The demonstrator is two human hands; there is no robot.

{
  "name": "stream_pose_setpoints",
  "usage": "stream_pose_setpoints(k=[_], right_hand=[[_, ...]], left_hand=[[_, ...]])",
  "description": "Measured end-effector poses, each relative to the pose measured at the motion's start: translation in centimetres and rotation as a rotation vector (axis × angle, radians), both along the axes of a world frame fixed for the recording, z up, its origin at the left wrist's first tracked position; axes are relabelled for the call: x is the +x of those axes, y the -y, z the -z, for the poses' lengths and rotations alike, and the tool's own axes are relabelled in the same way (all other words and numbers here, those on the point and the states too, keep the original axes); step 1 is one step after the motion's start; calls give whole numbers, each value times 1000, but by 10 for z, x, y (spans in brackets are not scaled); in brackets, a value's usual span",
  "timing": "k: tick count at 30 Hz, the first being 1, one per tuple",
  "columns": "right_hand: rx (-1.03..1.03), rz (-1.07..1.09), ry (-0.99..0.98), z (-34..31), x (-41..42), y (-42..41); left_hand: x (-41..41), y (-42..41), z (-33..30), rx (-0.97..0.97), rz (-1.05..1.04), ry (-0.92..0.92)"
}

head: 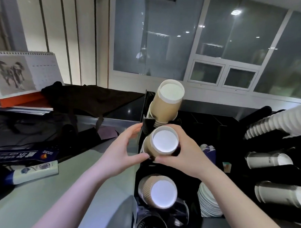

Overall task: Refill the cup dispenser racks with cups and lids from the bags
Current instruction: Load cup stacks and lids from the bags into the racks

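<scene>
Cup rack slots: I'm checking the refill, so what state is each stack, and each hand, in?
Top tan cup stack: seated in rack, untouched.
Middle tan cup stack: gripped on both sides.
Bottom ribbed cup stack: seated, untouched.
White lids: stacked beside rack.
Left hand: on middle stack.
Right hand: on middle stack.

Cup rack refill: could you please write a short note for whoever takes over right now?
Left hand and right hand both grip the middle stack of tan cups, seating it in the black rack.
Top stack and bottom ribbed stack already sit in their slots.
White lids are stacked to the right.
Left: finish seating the middle stack. No bags visible.
</scene>
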State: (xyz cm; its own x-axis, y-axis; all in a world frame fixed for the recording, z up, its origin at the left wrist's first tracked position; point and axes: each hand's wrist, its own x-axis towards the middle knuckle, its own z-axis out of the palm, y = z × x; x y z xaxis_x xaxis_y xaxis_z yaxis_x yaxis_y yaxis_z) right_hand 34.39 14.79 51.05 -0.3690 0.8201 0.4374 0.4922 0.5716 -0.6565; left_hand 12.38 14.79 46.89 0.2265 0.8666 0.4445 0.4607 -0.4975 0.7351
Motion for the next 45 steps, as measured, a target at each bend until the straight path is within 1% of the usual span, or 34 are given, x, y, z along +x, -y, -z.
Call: stream_pose_setpoints(k=[2,6,7,8,10,11,12,14,18,21,23,25,30,38,42,45], right_hand=[[-44,-38,-16,-6,-1,0],[-99,-71,40,-17,0,-3],[-97,-68,9,-20,1,-4],[-65,-39,-63,-24,1,-6],[86,120,-241,-31,5,-13],[170,209,-288,-36,8,-18],[223,266,-288,-41,8,-24],[223,294,-191,-51,5,-39],[57,236,-60,-57,-9,-67],[101,281,46,-52,-15,-80],[126,318,71,-52,-16,-80],[116,330,76,-53,-14,-79],[87,256,16,-56,-10,-73],[52,181,-75,-53,-9,-76],[59,81,-270,-60,-5,-72],[53,20,-339,-77,-8,-59]], left_hand=[[0,-1,0,-4,3,5],[0,0,-3,11,-1,-2],[0,0,-5,21,-1,6],[1,1,-7,35,-2,24],[0,-2,-13,63,-15,73],[1,-5,-17,73,-25,89],[2,-10,-23,79,-28,94],[8,-21,-36,76,8,73],[21,-43,-59,57,132,38],[28,-52,-63,-1,191,64],[32,-52,-62,-16,215,87],[33,-52,-60,3,198,100],[29,-59,-57,-42,104,193],[27,-62,-60,-73,46,145],[26,-61,-66,-52,20,91],[24,-57,-69,-78,55,106]])
